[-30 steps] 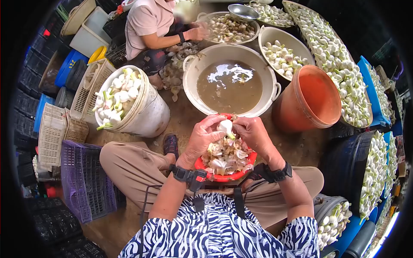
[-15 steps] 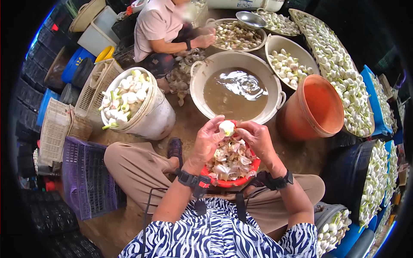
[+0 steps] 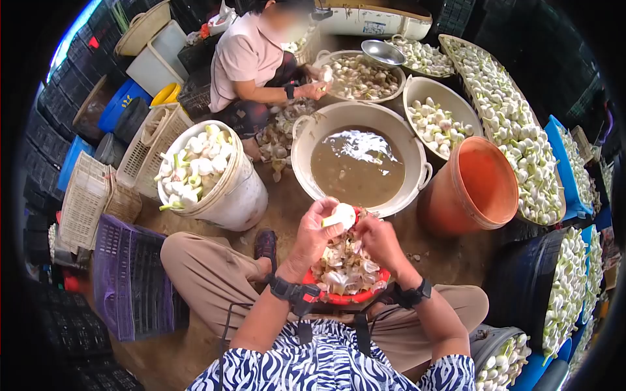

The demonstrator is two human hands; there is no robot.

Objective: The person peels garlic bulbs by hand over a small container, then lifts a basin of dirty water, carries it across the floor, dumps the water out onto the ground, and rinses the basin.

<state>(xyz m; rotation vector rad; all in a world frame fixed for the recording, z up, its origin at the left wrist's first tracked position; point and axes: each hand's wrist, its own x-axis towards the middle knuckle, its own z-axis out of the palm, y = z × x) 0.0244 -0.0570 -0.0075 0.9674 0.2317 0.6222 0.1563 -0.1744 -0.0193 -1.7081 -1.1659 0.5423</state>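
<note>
Garlic (image 3: 342, 216) is pinched in the left hand (image 3: 312, 236); the right hand (image 3: 381, 247) is curled, its grip I cannot tell. Loose holding could drop it onto the husks (image 3: 345, 277).

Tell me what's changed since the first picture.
The garlic bulb has turned, its stem now pointing left instead of down in view. The right hand has curled and dropped lower. The left hand still holds the bulb; peelings remain below.
</note>
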